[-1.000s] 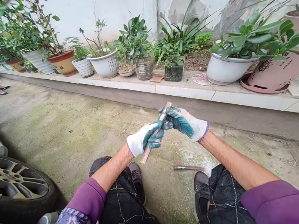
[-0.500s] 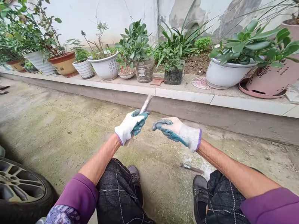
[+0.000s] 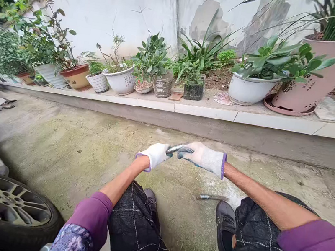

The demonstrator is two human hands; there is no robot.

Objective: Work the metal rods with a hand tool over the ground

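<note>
Forearms (image 3: pixel 125 178) converging, left hand (image 3: pixel 155 156) gripping a rod (image 3: pixel 175 148), right hand (image 3: pixel 200 154) curled at its end, grip there unclear.

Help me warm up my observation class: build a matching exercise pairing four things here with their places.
Things:
1. upper rod
2. lower rod
3. wheel
4. pink pot

Places:
A. on a saucer on the ledge
B. between left hand and right hand
C. at the picture's lower left
D. on the ground by the right shoe

Pairs: 1-B; 2-D; 3-C; 4-A
</note>
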